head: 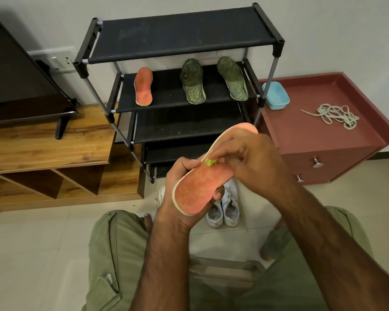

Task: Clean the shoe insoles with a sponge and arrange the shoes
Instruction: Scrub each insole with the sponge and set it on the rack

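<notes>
Scrubbing under way: the left hand (177,187) grips an orange insole (198,187) above white shoes (222,207) on the floor, while the right hand (245,160) pinches a yellow-green sponge (211,162) against its middle. Three insoles already lie on the rack (177,63). Next, likely, working the sponge toward the heel, then shelving it beside its orange mate (143,89)

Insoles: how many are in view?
4: an orange insole and two green insoles on the rack's second shelf, plus an orange one gripped in the left hand. Shoes may hide more.
</notes>
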Tool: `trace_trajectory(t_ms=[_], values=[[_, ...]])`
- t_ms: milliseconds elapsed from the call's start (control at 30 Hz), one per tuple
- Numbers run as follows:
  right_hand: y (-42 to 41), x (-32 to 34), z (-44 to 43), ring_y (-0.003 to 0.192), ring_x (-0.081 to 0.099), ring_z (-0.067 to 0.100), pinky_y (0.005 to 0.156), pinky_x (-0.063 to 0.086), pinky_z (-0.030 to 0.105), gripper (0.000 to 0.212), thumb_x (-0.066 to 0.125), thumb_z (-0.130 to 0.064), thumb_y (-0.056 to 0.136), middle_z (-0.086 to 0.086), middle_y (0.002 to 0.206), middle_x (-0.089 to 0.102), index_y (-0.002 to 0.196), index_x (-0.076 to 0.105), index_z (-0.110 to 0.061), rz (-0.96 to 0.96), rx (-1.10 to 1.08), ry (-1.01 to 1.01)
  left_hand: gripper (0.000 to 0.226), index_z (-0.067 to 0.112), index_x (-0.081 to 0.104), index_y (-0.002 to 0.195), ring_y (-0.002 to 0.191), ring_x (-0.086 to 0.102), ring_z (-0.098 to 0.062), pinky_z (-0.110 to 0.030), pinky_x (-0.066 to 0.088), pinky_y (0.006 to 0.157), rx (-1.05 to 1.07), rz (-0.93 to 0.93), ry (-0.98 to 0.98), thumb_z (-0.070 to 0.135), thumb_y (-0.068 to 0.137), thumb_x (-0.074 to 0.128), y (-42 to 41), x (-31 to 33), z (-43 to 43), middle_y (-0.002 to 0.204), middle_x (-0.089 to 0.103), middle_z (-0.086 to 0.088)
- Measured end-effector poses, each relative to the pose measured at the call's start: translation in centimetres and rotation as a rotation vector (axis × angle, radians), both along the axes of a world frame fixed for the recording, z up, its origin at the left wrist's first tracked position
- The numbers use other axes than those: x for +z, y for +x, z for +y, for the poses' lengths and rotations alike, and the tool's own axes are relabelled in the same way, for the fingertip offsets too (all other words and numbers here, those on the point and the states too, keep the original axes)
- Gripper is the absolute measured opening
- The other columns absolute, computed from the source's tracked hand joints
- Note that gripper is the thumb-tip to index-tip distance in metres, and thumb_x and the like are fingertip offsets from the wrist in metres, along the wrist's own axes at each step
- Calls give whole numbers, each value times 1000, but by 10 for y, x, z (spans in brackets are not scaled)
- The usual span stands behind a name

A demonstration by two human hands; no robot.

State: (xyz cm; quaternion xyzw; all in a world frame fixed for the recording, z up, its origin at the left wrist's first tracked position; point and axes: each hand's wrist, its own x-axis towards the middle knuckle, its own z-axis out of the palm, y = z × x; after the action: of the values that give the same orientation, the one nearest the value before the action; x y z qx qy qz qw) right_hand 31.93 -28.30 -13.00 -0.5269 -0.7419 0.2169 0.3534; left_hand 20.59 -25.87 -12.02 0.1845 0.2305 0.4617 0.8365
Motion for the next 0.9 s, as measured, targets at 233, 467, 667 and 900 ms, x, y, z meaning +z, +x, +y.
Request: trace_trajectory(t_ms=[233, 467, 667, 900], values=[[-5, 1, -1, 101, 65, 8, 89, 54, 28, 39, 63, 7, 88, -11, 102, 69, 93, 83, -25, -8, 54, -27, 36, 1, 58, 105, 51, 51, -28, -28, 49, 44, -102, 51, -150, 27, 84, 46, -43, -33, -29, 95, 55, -21], [-3, -1, 2, 102, 65, 8, 91, 55, 30, 38, 62, 8, 88, -10, 103, 69, 92, 83, -23, -34, 33, -21, 37, -1, 61, 108, 64, 47, -30, -29, 49, 46, -69, 51, -153, 26, 86, 47, -46, -43, -30, 103, 54, -22], [3, -7, 10, 103, 64, 12, 91, 55, 37, 35, 61, 4, 91, -8, 104, 69, 93, 83, -23, -24, -144, 66, 43, -1, 64, 112, 63, 47, -30, -28, 49, 46, -95, 68, -107, 26, 84, 46, -44, -40, -30, 103, 58, -22], [18, -1, 12, 91, 70, 7, 78, 57, 31, 30, 76, -4, 88, -10, 102, 75, 104, 80, -29, 258, -81, -143, 44, -2, 64, 109, 47, 54, -26, -26, 49, 42, -96, 77, -80, 25, 77, 48, -51, -28, -40, 87, 63, -21]])
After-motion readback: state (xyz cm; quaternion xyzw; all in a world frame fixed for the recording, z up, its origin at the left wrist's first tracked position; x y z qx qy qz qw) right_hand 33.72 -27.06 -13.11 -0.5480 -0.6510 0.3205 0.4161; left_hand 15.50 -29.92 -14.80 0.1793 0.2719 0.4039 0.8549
